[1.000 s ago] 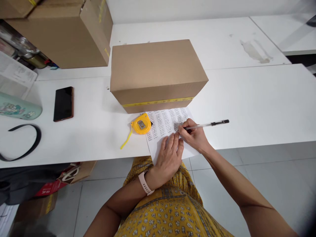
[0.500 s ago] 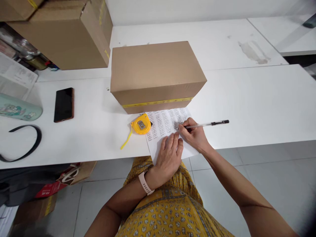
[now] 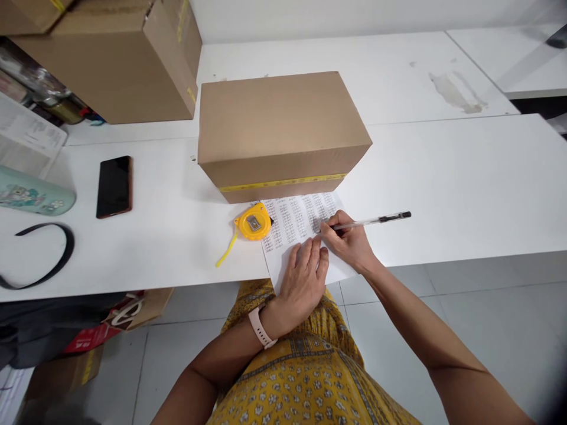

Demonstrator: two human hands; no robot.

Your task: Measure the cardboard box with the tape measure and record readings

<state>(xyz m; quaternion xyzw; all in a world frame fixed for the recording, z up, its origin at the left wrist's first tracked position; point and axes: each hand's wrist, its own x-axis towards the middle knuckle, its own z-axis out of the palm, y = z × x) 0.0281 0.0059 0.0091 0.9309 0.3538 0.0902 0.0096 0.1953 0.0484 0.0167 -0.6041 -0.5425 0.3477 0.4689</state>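
Note:
A sheet of paper [image 3: 280, 267] with several columns of handwriting lies at the table's front edge, its lower part jutting past it. My left hand [image 3: 303, 277] rests flat on the paper with its fingers stretched out. In my right hand [image 3: 348, 242] is a clear pen [image 3: 372, 222] with a black cap end, its tip down at the written columns. The fingers pinch it, and the exact tip is hard to make out. Left of the writing sits a yellow tape measure [image 3: 253, 222], touching the paper's edge, its yellow strap lying on the table.
A closed cardboard box [image 3: 283, 118] stands right behind the paper. To the left are a phone [image 3: 114, 186], a green bottle [image 3: 35, 192] and a black band [image 3: 66, 254]. A larger carton [image 3: 119, 71] stands at the back left of the white table [image 3: 443, 183].
Hardly anything differs. The view has shifted very slightly; both hands, the pen and the paper keep their places.

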